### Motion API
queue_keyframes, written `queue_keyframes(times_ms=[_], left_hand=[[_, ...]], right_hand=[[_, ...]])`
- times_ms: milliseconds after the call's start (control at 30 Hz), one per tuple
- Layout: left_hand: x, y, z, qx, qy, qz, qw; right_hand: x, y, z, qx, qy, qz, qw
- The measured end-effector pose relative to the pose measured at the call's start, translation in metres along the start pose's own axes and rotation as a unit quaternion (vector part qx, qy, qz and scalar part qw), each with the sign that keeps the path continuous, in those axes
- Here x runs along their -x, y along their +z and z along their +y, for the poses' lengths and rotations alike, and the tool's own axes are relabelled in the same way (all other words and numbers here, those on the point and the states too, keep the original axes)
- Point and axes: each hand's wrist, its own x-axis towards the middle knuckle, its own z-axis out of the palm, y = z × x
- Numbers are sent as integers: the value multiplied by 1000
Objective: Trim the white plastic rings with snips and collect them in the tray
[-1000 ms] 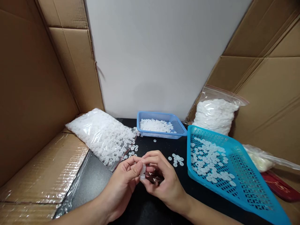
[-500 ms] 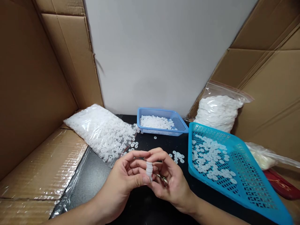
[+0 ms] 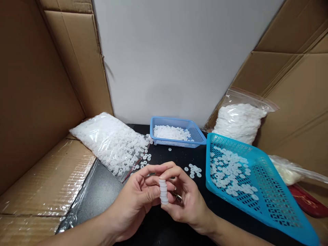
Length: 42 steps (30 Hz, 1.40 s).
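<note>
A short upright column of white plastic rings (image 3: 163, 193) stands between my fingertips, over the black tabletop. My right hand (image 3: 189, 200) clamps it from the ends, index finger on top and thumb underneath. From the side, the thumb and fingers of my left hand (image 3: 137, 201) close on the same stack. A small brass-coloured metal piece (image 3: 177, 196) sits inside my right hand, mostly covered by the fingers, so its kind is unclear. Several loose white rings (image 3: 195, 170) lie on the table just beyond my right hand.
An open clear bag of white rings (image 3: 112, 143) spills at the left. Behind my hands stands a blue basket (image 3: 176, 142) of rings; a larger turquoise basket (image 3: 256, 215) holds more at right. A filled zip bag (image 3: 238, 121) leans behind it. Cardboard walls (image 3: 77, 61) flank the table.
My left thumb has slid back off the front of the stack, leaving more of it showing. My right thumb now presses its lower end, and the stack sits slightly lower.
</note>
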Motion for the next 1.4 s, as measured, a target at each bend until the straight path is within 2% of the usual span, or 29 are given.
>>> queue_keyframes(times_ms=[233,433,600,833,1033,1267,1400], left_hand=[[0,0,-3,6,13,27,1000],[0,0,-3,0,16,41,999],[1,4,-2,4,27,24,999],[2,5,0,16,15,3,1000],[1,2,1,15,14,19,1000],[2,4,1,0,27,25,999],[3,3,2,-10,14,-1,1000]], right_hand=[[-1,1,6,16,-39,-12,999],[-1,1,4,17,-29,-5,999],[0,4,-1,41,16,33,998],[0,7,-6,49,33,38,998],[1,7,-6,24,29,19,999],[1,6,-6,44,25,26,998],[1,5,-5,34,-1,11,999]])
